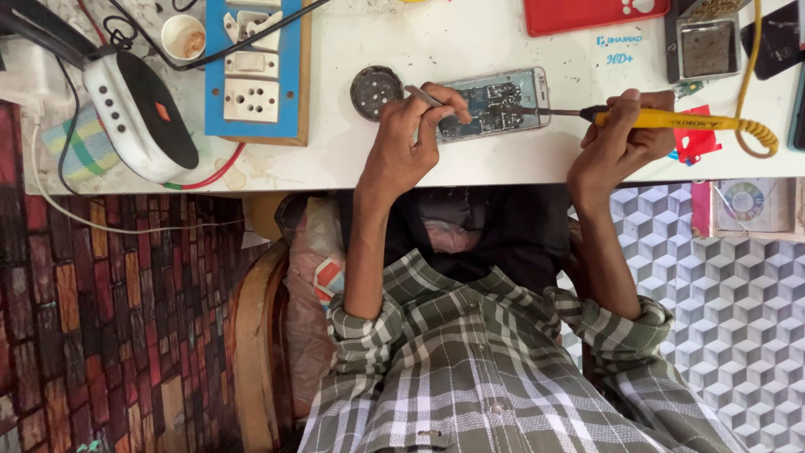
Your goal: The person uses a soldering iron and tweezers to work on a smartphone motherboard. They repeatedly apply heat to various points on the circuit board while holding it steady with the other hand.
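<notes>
- Judged risk: the soldering iron (671, 118) tip could slip and bridge contacts on the opened phone (495, 102), since only fingertips steady the phone.
- Right hand (620, 138) is closed around the iron's yellow handle; its tip lies on the board, between both hands.
- Left hand (415, 138) pinches tweezers (425, 96), fingers resting on the phone's near edge.

Phone repair bench: soldering iron (671, 119), opened phone (495, 102).
</notes>
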